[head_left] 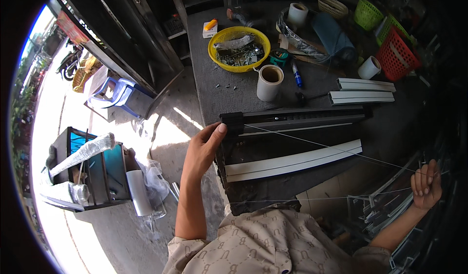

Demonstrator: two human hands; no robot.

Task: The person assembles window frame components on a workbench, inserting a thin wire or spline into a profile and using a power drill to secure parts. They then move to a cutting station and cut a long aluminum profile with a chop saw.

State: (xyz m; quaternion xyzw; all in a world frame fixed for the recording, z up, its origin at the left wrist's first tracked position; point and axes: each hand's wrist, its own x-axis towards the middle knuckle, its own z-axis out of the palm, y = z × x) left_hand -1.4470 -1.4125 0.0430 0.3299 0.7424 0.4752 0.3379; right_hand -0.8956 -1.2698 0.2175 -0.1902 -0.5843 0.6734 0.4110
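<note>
Right hand (pixel 426 184), out to the right: fingers curled closed round a thin white cord (pixel 312 143) (second strand runs back left, nearer the shirt). White strip (pixel 292 161) lies on the dark table (pixel 207 91). Left hand (pixel 200 150) pinches the left end of the black profile (pixel 302 120) (fingers partly hidden), which lies just beyond the strip; cord runs from that end. Farther: upright white roll (pixel 263 90), blue marker (pixel 297 75), then yellow basket (pixel 239 69) of small hardware.
</note>
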